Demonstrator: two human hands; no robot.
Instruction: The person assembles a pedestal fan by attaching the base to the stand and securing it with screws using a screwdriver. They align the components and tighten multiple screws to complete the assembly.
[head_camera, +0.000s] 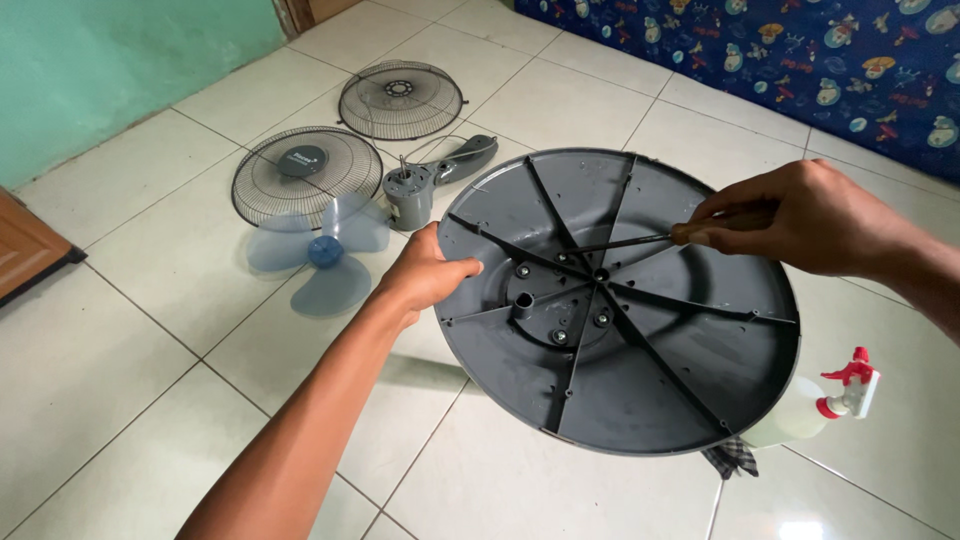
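**Working a screwdriver at the hub of a fan base**

Tilted up off the tiled floor (130, 400), the round grey fan base (680, 400) is held with its ribbed underside turned toward the camera. Its left rim is gripped by the left hand (425, 275), fingers wrapped over the edge. The right hand (810, 215) is closed around the handle of a screwdriver (640, 240), whose tip is set near the hub (570, 290), where several screws are seen.

For this step to be done well, the base should be kept steady by the rim, and the tip seated squarely in the screw head before being turned, so that slipping is avoided. The screwdriver's long axis runs nearly level, from the right hand leftward and slightly down toward the hub.

Farther along the floor, toward the green wall, two wire grilles (400, 98), a blue blade (325, 250) and the motor housing (410, 195) are laid out. A spray bottle (800, 420) is seen behind the base's lower right rim.
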